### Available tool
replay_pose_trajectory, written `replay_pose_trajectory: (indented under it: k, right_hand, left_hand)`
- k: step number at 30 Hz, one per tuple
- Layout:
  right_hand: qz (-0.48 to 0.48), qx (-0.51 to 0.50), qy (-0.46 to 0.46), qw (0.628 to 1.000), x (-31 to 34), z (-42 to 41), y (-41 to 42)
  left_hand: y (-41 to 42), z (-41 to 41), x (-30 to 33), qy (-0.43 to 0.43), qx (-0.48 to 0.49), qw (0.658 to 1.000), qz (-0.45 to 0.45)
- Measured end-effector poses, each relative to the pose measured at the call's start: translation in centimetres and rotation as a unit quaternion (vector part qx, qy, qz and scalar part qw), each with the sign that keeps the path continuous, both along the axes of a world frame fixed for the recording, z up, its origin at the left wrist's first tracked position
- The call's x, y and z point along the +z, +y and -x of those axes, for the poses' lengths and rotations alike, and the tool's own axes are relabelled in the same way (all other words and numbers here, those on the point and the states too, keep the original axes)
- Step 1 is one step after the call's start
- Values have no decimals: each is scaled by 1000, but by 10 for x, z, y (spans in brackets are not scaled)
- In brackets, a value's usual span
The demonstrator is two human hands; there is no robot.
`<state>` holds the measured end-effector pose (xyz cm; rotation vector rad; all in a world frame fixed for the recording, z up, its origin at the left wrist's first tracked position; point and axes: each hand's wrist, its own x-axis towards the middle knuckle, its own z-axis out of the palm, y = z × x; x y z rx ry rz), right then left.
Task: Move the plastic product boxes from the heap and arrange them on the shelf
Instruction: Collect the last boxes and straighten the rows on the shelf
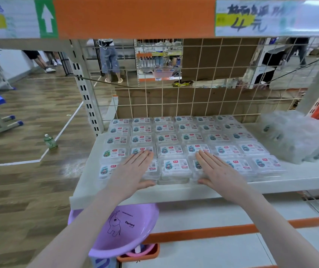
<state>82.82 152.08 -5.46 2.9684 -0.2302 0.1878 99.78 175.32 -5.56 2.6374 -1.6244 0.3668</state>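
Left edge of shelf [89, 167]: the arranged product boxes [176, 151] lie in a flat grid, several rows deep, with the leftmost column near the open side, where nothing blocks a sideways slide.

Left hand [133, 169]: grip spread, fingers straight, palm flat on the front-row boxes, thumb hooked over their front face. Risk: uneven pressure could skew the front row or push the end box toward the open side.

Right hand [216, 171]: grip likewise spread and flat on the front row, holding nothing. Risk: the thin clear lids may flex or pop under palm load.

Right end: the heap [298, 136] of remaining boxes in clear wrap sits just beside the grid, loosely piled. Risk, in my judgement: pulling from it could spill it onto the finished rows.
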Motion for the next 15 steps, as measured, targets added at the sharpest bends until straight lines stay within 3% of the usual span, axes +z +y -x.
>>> replay_pose_trajectory:
  k: [7,15]
  right_hand:
    - [10,11,6,1000,3,-6,-1]
    - [-11,-5,10,1000,18,19,-29]
  left_hand:
    - [0,-1,4,17,8,999,-35]
    - [-22,16,14,46,22,999,8]
